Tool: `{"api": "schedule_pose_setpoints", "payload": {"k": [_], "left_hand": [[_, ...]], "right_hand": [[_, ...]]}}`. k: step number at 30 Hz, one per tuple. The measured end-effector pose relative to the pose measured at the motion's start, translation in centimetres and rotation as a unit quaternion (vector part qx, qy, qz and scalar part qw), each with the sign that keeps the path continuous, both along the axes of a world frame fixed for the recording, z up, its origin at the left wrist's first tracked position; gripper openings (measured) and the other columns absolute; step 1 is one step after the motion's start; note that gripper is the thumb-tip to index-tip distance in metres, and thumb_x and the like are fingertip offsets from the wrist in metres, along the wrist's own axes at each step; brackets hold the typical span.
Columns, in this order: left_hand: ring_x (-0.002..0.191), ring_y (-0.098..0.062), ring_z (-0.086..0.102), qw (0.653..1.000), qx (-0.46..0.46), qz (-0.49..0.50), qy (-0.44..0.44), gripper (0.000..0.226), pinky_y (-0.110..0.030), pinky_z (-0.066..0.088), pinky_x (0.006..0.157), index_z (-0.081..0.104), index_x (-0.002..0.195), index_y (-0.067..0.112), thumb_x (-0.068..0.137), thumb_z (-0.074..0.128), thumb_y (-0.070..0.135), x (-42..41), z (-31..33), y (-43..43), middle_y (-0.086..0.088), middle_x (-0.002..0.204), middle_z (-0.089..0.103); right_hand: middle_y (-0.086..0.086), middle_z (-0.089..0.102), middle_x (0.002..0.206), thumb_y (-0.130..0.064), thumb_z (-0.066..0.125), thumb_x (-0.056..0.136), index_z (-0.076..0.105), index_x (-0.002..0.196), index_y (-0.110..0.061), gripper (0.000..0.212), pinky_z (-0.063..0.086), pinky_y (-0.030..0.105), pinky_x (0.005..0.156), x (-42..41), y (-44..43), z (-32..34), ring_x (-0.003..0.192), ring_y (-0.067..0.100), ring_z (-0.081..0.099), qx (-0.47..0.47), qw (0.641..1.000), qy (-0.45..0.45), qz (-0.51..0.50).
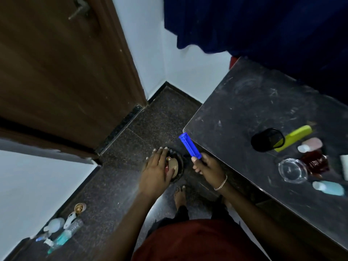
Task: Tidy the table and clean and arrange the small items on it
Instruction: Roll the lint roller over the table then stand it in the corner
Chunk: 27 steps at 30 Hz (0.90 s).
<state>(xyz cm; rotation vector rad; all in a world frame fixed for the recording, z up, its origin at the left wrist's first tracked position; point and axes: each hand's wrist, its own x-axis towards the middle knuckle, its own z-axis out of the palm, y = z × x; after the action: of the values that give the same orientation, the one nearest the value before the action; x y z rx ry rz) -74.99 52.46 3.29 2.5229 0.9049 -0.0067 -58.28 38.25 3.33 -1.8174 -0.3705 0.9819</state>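
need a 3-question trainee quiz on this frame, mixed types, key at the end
1. True or false: the right hand grips the blue bar.
2. Which thing lies on the table right beside the black mesh cup? A) green comb B) red spoon C) white plate
3. Fill in: the small bottles by the wall lie on the ___.

Key: 1 true; 2 A; 3 floor.

right grip [206,166] holding blue stick [189,146], dark table [244,110]
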Motion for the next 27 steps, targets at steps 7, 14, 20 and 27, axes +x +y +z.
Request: {"api": "schedule_pose_setpoints", "payload": {"k": [7,14,20,27], "left_hand": [[0.159,-0.022,0.026,0.995,0.041,-0.081,-0.041,0.076,-0.05,0.033,0.125,0.027,0.164,0.022,0.103,0.037,0.065,6.0,3.1,-2.7,-0.001,0.169,0.033],[0.159,-0.023,0.024,0.972,0.082,-0.206,-0.082,0.075,-0.051,0.034,0.124,0.028,0.163,0.021,0.103,0.042,0.064,14.6,5.1,-6.6,-0.002,0.17,0.031],[0.161,-0.025,0.016,0.946,0.093,-0.296,-0.094,0.076,-0.054,0.027,0.127,0.025,0.165,0.02,0.104,0.04,0.063,21.7,6.3,-12.1,-0.003,0.173,0.021],[0.161,-0.026,0.019,0.921,0.094,-0.36,-0.114,0.075,-0.052,0.027,0.127,0.025,0.164,0.021,0.103,0.036,0.064,28.1,7.1,-18.1,-0.003,0.173,0.023]], "right_hand": [[0.002,0.065,0.074,-0.023,0.063,0.098,0.066,0.102,-0.009,0.016,0.047,0.01,0.061,2.4,-5.4,2.7,0.06,-0.001,0.059,0.029,0.994,-0.047,-0.094],[0.012,0.069,0.074,-0.039,0.065,0.095,0.067,0.101,-0.016,0.024,0.053,0.032,0.069,5.4,-12.0,4.0,0.065,0.013,0.064,0.024,0.977,-0.097,-0.188],[0.01,0.071,0.072,-0.045,0.066,0.092,0.067,0.098,-0.012,0.033,0.056,0.042,0.073,9.0,-18.1,5.5,0.064,0.012,0.066,0.03,0.946,-0.127,-0.297],[0.024,0.065,0.075,-0.029,0.065,0.097,0.062,0.089,0.001,0.03,0.051,0.054,0.072,13.6,-24.3,7.0,0.068,0.035,0.063,0.019,0.917,-0.153,-0.367]]}}
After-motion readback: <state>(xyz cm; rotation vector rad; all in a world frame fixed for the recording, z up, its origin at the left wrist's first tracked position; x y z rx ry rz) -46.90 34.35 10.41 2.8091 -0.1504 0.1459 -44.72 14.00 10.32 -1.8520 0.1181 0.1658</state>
